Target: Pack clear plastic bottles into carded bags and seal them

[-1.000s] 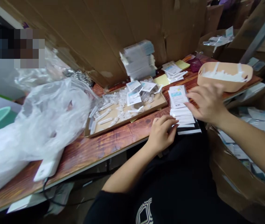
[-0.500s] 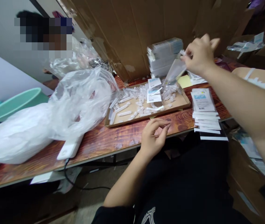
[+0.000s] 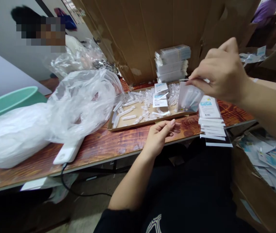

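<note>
My right hand [image 3: 223,72] pinches the top edge of a clear plastic bag [image 3: 189,97], which hangs upright over the right end of the tray. White and clear small pieces show inside it. My left hand [image 3: 159,136] is in front of the tray at the table's edge, thumb pressed to its fingers, with nothing visible in them. The shallow cardboard tray [image 3: 138,125] holds clear plastic tubes [image 3: 129,117] and small clear pieces. Two printed packets [image 3: 160,99] lie on top of these. A row of overlapping printed bags [image 3: 209,111] extends past the table edge below my right hand.
Banded stacks of cards [image 3: 173,63] stand behind the tray against a large cardboard sheet [image 3: 147,35]. To the left are a big plastic bag [image 3: 79,100], a white corded device [image 3: 68,152] and a green basin [image 3: 14,102]. A box of packets [image 3: 269,158] sits low right. Another person is at far left.
My right hand has come down and nearer with the bag, which now hangs upright instead of slanting. My left hand's fingers have shifted slightly, with the thumb now over them.
</note>
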Motion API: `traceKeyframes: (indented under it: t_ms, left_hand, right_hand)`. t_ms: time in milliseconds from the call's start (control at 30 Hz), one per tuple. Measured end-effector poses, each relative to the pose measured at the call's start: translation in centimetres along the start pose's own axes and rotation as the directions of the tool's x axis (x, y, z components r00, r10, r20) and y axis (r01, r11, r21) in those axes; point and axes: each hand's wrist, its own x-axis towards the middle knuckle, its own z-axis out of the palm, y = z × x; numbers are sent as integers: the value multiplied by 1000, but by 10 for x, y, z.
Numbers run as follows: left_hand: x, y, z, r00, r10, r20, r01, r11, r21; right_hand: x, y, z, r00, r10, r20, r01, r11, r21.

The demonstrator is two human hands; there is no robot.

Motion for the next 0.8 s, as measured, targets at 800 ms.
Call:
traceKeyframes:
  t_ms: [800]
  left_hand:
    - [-9, -54, 28, 858, -513, 32, 509, 838, -195]
  right_hand:
    - [-137, -94, 52, 913, 110, 392, -308, 818, 486]
